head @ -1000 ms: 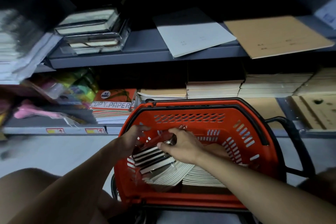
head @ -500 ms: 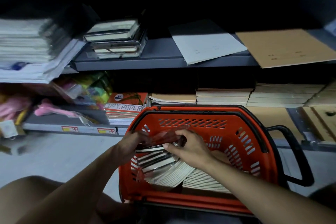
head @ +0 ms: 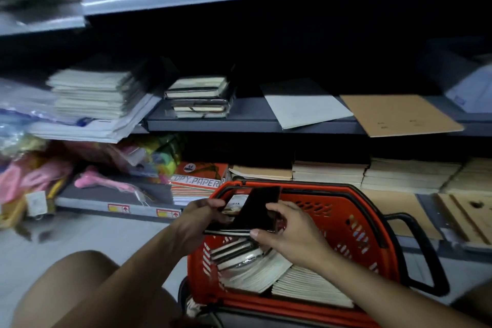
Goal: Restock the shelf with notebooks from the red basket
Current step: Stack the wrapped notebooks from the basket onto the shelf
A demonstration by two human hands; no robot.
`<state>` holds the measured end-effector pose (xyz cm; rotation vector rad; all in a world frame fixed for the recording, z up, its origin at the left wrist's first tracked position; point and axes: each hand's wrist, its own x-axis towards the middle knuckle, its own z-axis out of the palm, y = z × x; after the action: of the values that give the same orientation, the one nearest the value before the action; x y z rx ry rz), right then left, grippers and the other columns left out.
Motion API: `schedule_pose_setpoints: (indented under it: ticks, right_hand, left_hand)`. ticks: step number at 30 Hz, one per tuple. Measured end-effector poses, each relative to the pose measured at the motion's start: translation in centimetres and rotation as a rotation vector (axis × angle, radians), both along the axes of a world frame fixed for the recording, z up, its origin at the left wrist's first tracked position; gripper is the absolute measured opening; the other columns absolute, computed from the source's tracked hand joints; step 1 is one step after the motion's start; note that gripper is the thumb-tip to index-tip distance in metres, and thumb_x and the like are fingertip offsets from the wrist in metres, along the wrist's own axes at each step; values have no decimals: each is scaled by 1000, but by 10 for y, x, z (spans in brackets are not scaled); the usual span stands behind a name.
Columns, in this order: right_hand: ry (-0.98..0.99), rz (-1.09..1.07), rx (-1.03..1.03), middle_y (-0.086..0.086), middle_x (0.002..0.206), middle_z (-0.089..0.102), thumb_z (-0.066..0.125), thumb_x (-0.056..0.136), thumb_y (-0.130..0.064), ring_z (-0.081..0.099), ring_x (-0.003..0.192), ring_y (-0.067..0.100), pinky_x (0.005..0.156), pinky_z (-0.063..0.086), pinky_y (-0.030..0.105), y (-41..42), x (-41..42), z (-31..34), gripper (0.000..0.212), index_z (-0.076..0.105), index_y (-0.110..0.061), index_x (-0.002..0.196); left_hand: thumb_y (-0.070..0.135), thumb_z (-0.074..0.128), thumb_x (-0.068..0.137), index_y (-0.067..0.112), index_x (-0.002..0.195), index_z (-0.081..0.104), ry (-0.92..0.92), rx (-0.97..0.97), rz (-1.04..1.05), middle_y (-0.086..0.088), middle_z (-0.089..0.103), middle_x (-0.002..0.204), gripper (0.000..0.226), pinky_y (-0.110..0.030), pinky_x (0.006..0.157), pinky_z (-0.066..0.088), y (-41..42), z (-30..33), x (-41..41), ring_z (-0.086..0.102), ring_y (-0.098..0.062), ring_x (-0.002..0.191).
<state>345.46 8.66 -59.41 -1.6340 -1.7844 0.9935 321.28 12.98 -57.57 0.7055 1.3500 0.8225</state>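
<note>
Above the red basket (head: 346, 224) we hold a small batch of black notebooks (head: 253, 214). Left hand (head: 198, 217) grips their left edge; right hand (head: 288, 230) pinches the right, thumb under, likely squaring them for shelving. More notebooks lie in the basket; the matching stack (head: 198, 97) waits above.

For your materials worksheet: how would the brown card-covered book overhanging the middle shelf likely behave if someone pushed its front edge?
The brown book looks thin and flat, so it would probably slide rather than tip. It lies askew with a corner past the shelf edge, so a sideways push might drop it. Its cover looks matte, so likely not slippery.
</note>
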Motion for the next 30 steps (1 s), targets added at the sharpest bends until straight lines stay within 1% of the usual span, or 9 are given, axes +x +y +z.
schedule_pose_setpoints:
  ticks: [5,8,11,15,17,20,22,26,30]
  right_hand:
    - [-30,20,101,-15,159,38,74,59,-84,35,148,8,123,33,34,-6,3,24,106,51,-35,150]
    - [-75,63,197,-17,156,38,70,54,-89,34,147,6,122,32,30,-6,2,39,115,51,-32,151]
    - [-89,89,263,-21,157,31,74,56,-86,27,149,4,124,27,29,-6,-1,57,114,47,-34,153]
    - [-95,86,344,-16,163,31,69,59,-86,27,151,7,125,30,38,-8,-6,80,111,46,-35,154]
    - [-99,89,398,-16,162,32,75,64,-80,27,150,4,123,28,30,-10,-9,90,105,46,-34,154]
    - [-103,78,465,-20,158,32,85,71,-66,27,144,-3,117,24,21,-12,-11,103,98,46,-33,155]
    - [-94,67,486,-22,157,32,85,70,-66,27,143,-4,118,26,23,-11,-12,110,97,47,-34,154]
    - [-51,58,500,-25,156,33,74,62,-81,31,148,2,123,36,41,-6,-11,121,105,48,-36,153]
    - [2,51,554,-24,159,34,74,63,-82,33,148,0,121,39,42,8,-13,129,103,49,-37,153]
  left_hand:
    - [-14,72,74,2,118,69,12,141,-85,-31,70,116,47,-57,96,53,-23,27,-1,69,-46,107]
    - [-19,68,80,4,118,69,3,181,-80,-26,72,114,45,-53,90,56,-39,39,-2,72,-44,97]
    - [-19,70,81,9,118,71,-18,230,-71,-23,69,119,46,-54,88,59,-49,53,-8,72,-46,99]
    - [-18,70,82,13,123,69,7,336,-82,-12,76,112,52,-40,70,62,-63,76,-14,75,-38,96]
    - [-18,74,80,15,125,69,15,399,-95,-7,77,112,56,-43,75,63,-67,85,-17,74,-36,103]
    - [-16,80,75,17,130,67,33,502,-116,-10,74,121,66,-51,89,61,-69,97,-24,71,-34,111]
    - [-13,83,73,21,131,67,56,567,-126,-9,72,126,69,-50,92,60,-69,106,-28,70,-31,116]
    - [-10,87,70,24,130,67,100,671,-117,-1,73,124,71,-43,93,60,-66,124,-31,69,-20,117]
    - [-13,86,68,21,131,64,120,743,-80,3,75,119,76,-33,88,61,-56,138,-30,72,-14,110]
